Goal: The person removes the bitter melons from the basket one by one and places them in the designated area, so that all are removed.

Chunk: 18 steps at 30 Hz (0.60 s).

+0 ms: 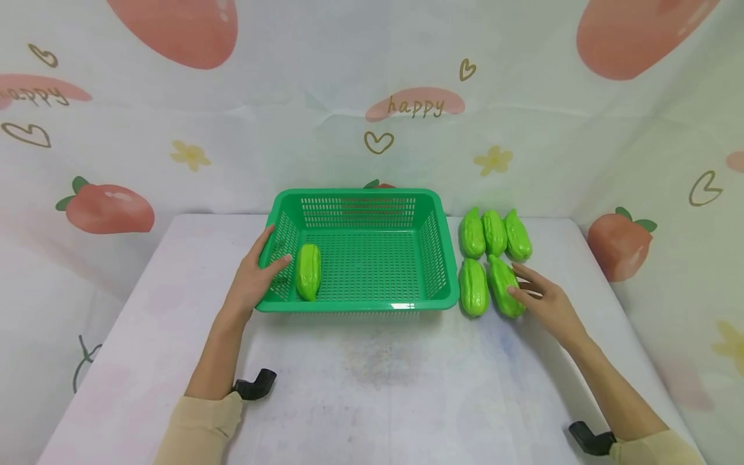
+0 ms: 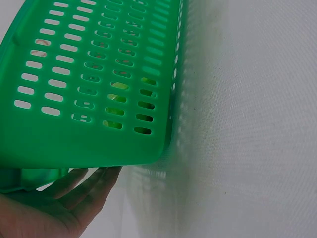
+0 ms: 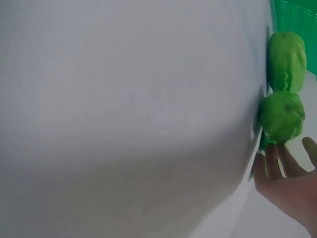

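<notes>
A green plastic basket [image 1: 360,305] with slotted walls stands at the table's middle. My left hand [image 1: 253,279] grips its left rim, thumb over the inner side and fingers outside. In the left wrist view that hand [image 2: 64,206] shows below the basket wall [image 2: 84,144]. One bright green, ridged bitter melon [image 1: 309,272] lies upright in view inside the basket, towards its left end. To the right, my right hand [image 1: 549,303] reaches around a front-row bitter melon [image 1: 504,287], fingers spread. In the right wrist view its fingertips [image 3: 271,148] are right at this melon [image 3: 282,116], thumb apart.
Another bitter melon [image 1: 474,288] lies between that one and the basket. Three more bitter melons form a row behind, the middle one [image 1: 495,232] between its neighbours. A printed cloth backdrop [image 1: 325,129] rises behind the white table [image 1: 372,400].
</notes>
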### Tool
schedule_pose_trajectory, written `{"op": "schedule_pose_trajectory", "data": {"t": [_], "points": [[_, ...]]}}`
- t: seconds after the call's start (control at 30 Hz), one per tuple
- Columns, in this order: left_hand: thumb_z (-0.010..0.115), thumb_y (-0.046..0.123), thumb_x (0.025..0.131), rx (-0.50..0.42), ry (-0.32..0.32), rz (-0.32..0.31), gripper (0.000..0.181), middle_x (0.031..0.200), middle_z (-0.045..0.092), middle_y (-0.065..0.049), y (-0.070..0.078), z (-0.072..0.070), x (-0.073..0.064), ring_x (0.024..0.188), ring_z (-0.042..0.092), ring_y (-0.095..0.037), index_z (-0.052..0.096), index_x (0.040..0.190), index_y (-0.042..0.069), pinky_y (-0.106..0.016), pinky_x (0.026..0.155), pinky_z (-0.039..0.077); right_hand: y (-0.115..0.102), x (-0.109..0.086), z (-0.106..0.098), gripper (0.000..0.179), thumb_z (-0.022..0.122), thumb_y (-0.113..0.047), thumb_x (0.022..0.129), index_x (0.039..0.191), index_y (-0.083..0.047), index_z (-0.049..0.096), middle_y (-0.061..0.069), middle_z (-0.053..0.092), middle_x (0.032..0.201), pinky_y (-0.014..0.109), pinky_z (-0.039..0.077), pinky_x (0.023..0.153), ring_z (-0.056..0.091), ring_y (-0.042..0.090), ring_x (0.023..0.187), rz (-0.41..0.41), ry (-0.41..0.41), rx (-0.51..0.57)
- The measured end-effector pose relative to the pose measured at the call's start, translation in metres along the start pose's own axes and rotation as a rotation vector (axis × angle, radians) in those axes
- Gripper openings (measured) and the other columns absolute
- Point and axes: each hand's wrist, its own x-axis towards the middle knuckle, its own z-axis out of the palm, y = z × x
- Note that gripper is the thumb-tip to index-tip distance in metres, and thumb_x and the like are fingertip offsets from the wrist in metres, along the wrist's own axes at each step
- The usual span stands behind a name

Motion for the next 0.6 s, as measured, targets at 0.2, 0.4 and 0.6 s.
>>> {"op": "schedule_pose_trajectory", "data": {"t": [0.2,0.4,0.6], "points": [[0.060,0.041,0.098,0.012,0.001,0.001,0.079,0.166,0.013,-0.005,-0.001,0.000,0.000,0.147,0.018,-0.039,0.009,0.159,0.041,-0.067,0.109,0.023,-0.006,0.004,0.001,0.058,0.064,-0.027,0.099,0.149,-0.005,0.046,0.019,0.051,0.144,0.005,0.041,0.084,0.055,0.028,0.122,-0.051,0.076,-0.016],[0.060,0.042,0.098,0.016,0.004,0.002,0.079,0.166,0.013,-0.006,-0.002,0.000,0.001,0.147,0.019,-0.039,0.009,0.159,0.041,-0.068,0.109,0.023,-0.014,0.014,0.003,0.052,0.069,-0.022,0.096,0.143,-0.006,0.054,0.017,0.058,0.138,0.006,0.043,0.084,0.059,0.010,0.110,-0.110,0.165,-0.027],[0.060,0.040,0.098,0.021,0.013,0.001,0.078,0.165,0.014,-0.005,-0.002,0.000,0.001,0.148,0.018,-0.038,0.011,0.159,0.041,-0.067,0.110,0.022,-0.026,0.022,0.004,0.048,0.070,-0.016,0.095,0.140,-0.005,0.057,-0.002,0.065,0.130,0.008,0.044,0.085,0.060,0.006,0.108,-0.163,0.199,0.024]]}}
